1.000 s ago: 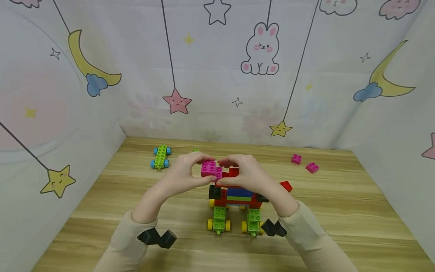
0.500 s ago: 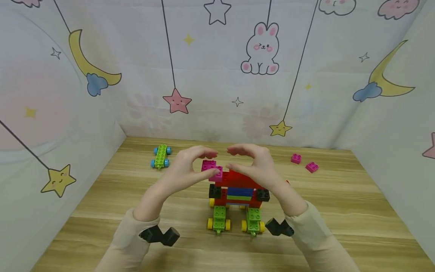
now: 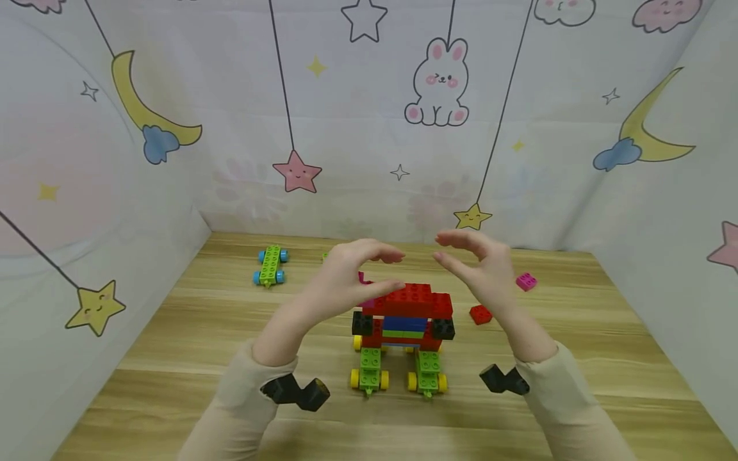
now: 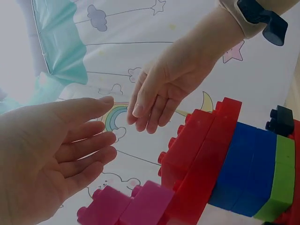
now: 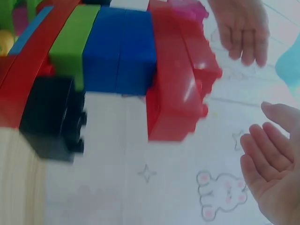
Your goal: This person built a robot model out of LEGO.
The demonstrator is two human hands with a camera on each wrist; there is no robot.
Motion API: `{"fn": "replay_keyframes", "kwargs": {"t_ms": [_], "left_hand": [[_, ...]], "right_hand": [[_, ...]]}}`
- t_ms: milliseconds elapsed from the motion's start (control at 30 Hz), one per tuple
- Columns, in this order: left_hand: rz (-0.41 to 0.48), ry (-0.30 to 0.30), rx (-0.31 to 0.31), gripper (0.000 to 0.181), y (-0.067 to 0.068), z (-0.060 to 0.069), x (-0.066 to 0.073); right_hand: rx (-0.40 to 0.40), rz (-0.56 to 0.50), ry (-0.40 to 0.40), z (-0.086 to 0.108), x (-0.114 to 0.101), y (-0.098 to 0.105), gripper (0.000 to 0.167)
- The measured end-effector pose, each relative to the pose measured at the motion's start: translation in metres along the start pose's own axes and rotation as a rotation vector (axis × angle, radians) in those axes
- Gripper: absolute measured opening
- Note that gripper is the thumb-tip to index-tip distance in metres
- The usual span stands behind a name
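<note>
In the middle of the table stands a toy block build. Red bricks (image 3: 409, 296) top it, above blue bricks (image 3: 405, 324), with black bricks (image 3: 442, 328) at both sides. Green wheeled bases (image 3: 428, 372) with yellow wheels carry it. Two pink bricks (image 4: 146, 202) are joined at its top left end; in the head view my left hand mostly hides them. That left hand (image 3: 357, 275) hovers at the top of the build, thumb and fingers apart, holding nothing. To the upper right my right hand (image 3: 483, 269) hangs in the air, its fingers relaxed around nothing.
A green wheeled base (image 3: 270, 266) with blue wheels lies at the back left. To the right of the build are a loose red brick (image 3: 481, 314) and a pink brick (image 3: 526, 281). A patterned cloth (image 3: 369, 205) encloses the back and sides.
Both hands have left the pink bricks, rising and shifting right. My right hand went farther, widening the gap between them. The build stays in place; the loose red brick shows fully again.
</note>
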State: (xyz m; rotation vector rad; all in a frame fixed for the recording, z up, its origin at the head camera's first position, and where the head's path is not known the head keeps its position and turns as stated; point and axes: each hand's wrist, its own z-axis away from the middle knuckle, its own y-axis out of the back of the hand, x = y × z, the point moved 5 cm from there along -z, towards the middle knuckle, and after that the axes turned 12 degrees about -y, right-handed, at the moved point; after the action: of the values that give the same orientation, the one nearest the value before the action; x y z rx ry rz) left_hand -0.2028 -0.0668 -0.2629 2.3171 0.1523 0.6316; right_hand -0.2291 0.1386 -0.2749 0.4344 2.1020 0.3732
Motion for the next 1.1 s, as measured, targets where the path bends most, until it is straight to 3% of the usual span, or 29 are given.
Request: {"fn": "replay_keyframes", "kwargs": {"t_ms": [233,433,733,900,1100], "left_hand": [[0.005,0.002,-0.069,0.04,-0.017,-0.013,0.007],[0.006,0.08,-0.169,0.048,-0.035,-0.018,0.007],[0.011,0.174,-0.289,0.05,-0.06,-0.021,0.006],[-0.006,0.21,-0.325,0.05,-0.068,-0.022,0.003],[0.001,0.233,-0.31,0.048,-0.072,-0.022,0.0]], "right_hand": [[0.089,0.016,-0.114,0.001,0.03,0.035,0.025],[0.124,0.043,-0.163,0.003,0.06,0.062,0.028],[0.119,0.151,-0.324,0.02,0.107,0.088,0.034],[0.123,0.197,-0.352,0.026,0.131,0.095,0.036],[0.092,0.25,-0.399,0.027,0.163,0.102,0.041]]}}
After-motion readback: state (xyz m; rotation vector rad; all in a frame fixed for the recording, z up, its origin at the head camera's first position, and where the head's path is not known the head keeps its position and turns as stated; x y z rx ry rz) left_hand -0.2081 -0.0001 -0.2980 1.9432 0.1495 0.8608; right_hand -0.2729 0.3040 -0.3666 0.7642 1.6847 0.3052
